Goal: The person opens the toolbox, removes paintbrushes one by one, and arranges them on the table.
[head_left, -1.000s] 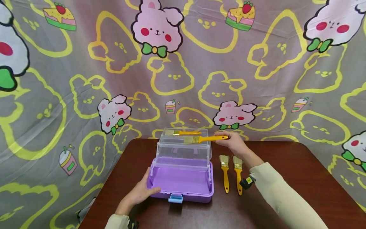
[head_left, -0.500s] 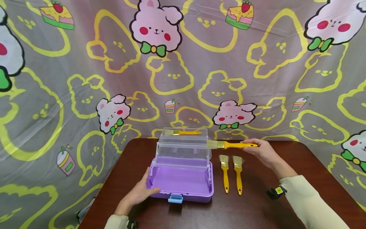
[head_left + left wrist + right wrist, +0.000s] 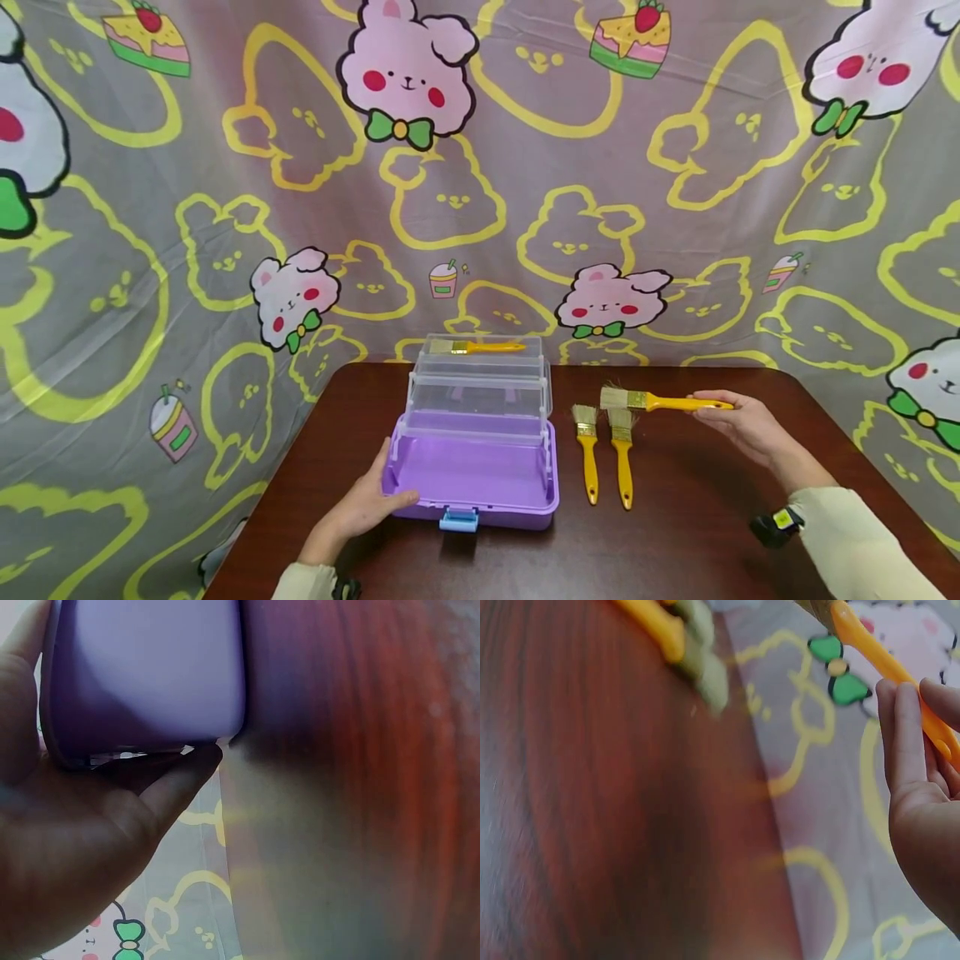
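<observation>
Between thumb and fingers, my right hand (image 3: pixel 750 421) pinches the handle end of a yellow-handled paintbrush (image 3: pixel 675 403), held level with its pale bristles pointing left. The right wrist view shows the same paintbrush handle (image 3: pixel 889 660) between thumb and fingertips. My left hand (image 3: pixel 367 504) grips the front left corner of a purple toolbox (image 3: pixel 517 518), thumb at the front rim and fingers along the side. Clear trays (image 3: pixel 480 392) rise in tiers at the back of the toolbox, and another paintbrush (image 3: pixel 487 347) lies across the top one.
Two more paintbrushes (image 3: pixel 590 471) lie side by side on the dark wooden table (image 3: pixel 667 533), right of the toolbox, bristles away from me. A light-blue latch (image 3: pixel 459 520) hangs at the toolbox front. Behind the table hangs a cartoon-patterned curtain (image 3: pixel 510 183).
My right hand has carried its paintbrush rightward and nearer to me, from over the top tray to beyond the toolbox's right side. My left hand has stayed at the toolbox corner.
</observation>
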The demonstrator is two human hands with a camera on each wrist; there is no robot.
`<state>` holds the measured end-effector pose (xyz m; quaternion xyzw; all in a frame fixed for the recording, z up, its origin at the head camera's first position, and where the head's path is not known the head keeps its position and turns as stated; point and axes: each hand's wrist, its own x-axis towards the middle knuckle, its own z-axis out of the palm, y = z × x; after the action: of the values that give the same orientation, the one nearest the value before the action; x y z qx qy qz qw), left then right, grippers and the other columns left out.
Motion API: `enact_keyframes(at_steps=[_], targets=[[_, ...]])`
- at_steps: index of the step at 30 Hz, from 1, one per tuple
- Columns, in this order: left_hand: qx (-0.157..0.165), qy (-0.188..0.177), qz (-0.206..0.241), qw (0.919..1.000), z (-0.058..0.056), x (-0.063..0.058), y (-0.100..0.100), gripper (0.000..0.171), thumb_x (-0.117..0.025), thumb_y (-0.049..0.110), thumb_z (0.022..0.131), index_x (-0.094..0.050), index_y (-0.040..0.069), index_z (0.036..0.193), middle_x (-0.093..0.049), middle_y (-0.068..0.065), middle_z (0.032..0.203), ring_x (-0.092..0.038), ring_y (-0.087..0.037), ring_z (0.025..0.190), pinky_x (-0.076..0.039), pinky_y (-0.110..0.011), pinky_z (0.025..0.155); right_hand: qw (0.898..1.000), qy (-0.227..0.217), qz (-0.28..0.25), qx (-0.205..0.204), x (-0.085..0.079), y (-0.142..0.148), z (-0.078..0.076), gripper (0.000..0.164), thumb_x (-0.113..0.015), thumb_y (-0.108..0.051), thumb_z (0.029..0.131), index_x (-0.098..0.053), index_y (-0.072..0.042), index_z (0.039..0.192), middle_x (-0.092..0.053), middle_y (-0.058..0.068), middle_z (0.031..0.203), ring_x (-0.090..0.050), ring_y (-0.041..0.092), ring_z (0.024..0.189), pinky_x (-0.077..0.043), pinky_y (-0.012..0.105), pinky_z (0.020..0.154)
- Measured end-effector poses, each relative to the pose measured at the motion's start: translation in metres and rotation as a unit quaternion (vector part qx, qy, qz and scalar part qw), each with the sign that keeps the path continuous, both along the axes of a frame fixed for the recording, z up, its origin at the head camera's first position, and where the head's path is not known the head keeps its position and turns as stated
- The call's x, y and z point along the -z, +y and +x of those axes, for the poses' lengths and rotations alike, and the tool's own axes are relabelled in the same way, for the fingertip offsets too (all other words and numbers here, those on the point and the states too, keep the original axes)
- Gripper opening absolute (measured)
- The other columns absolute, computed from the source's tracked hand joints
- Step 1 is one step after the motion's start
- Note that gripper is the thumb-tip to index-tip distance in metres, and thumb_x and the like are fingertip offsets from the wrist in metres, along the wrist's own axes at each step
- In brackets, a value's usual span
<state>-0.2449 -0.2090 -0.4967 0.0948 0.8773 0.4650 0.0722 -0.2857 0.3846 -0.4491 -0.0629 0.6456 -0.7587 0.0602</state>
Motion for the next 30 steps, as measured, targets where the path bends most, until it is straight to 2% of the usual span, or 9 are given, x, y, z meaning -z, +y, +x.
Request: enact_keyframes(at_steps=[7, 12, 18, 27, 30], targets=[[-0.002, -0.007, -0.004, 1.0, -0.001, 0.001, 0.0, 0.109, -0.076, 0.031, 0.08, 0.002, -0.003, 0.149, -0.015, -0.03, 0.151, -0.029, -0.044, 0.132, -0.024, -0.058, 0.104, 0.999, -0.02, -0.046, 0.01, 0.021, 0.027, 0.002, 0.028, -0.055, 0.008, 0.091, -0.071, -0.013, 0.099, -0.066, -0.001, 0.098, -0.067, 0.016, 0.091, -0.053, 0.027, 0.078], [-0.002, -0.009, -0.006, 0.9999, -0.002, 0.002, 0.0, 0.109, -0.075, 0.032, 0.081, 0.002, -0.002, 0.149, -0.014, -0.029, 0.151, -0.028, -0.043, 0.133, -0.023, -0.058, 0.105, 0.998, -0.043, -0.04, 0.027, 0.028, 0.039, 0.004, 0.028, -0.057, 0.006, 0.09, -0.072, -0.017, 0.095, -0.064, -0.002, 0.097, -0.067, 0.016, 0.089, -0.052, 0.029, 0.079], [-0.004, -0.005, -0.004, 1.0, -0.001, 0.002, 0.0, 0.109, -0.076, 0.031, 0.08, 0.001, -0.003, 0.149, -0.015, -0.03, 0.151, -0.03, -0.044, 0.132, -0.024, -0.058, 0.104, 0.996, -0.06, -0.055, 0.028, 0.038, 0.049, 0.005, 0.028, -0.054, 0.009, 0.091, -0.072, -0.013, 0.096, -0.064, -0.002, 0.097, -0.067, 0.016, 0.088, -0.051, 0.033, 0.083], [-0.004, -0.004, -0.01, 0.9999, 0.0, 0.001, 0.0, 0.109, -0.076, 0.031, 0.081, 0.002, -0.003, 0.149, -0.014, -0.03, 0.151, -0.029, -0.044, 0.132, -0.024, -0.058, 0.104, 0.995, -0.077, -0.002, 0.058, 0.049, 0.054, 0.009, 0.021, -0.064, 0.002, 0.088, -0.072, -0.017, 0.094, -0.062, -0.006, 0.095, -0.067, 0.015, 0.088, -0.05, 0.033, 0.083], [-0.005, -0.006, -0.01, 0.9999, 0.0, 0.001, 0.001, 0.109, -0.075, 0.032, 0.081, 0.002, -0.002, 0.15, -0.014, -0.029, 0.151, -0.029, -0.044, 0.132, -0.024, -0.058, 0.105, 0.995, -0.08, 0.003, 0.063, 0.049, 0.055, 0.012, 0.018, -0.064, 0.001, 0.088, -0.072, -0.013, 0.096, -0.061, -0.005, 0.095, -0.067, 0.016, 0.087, -0.051, 0.034, 0.083]])
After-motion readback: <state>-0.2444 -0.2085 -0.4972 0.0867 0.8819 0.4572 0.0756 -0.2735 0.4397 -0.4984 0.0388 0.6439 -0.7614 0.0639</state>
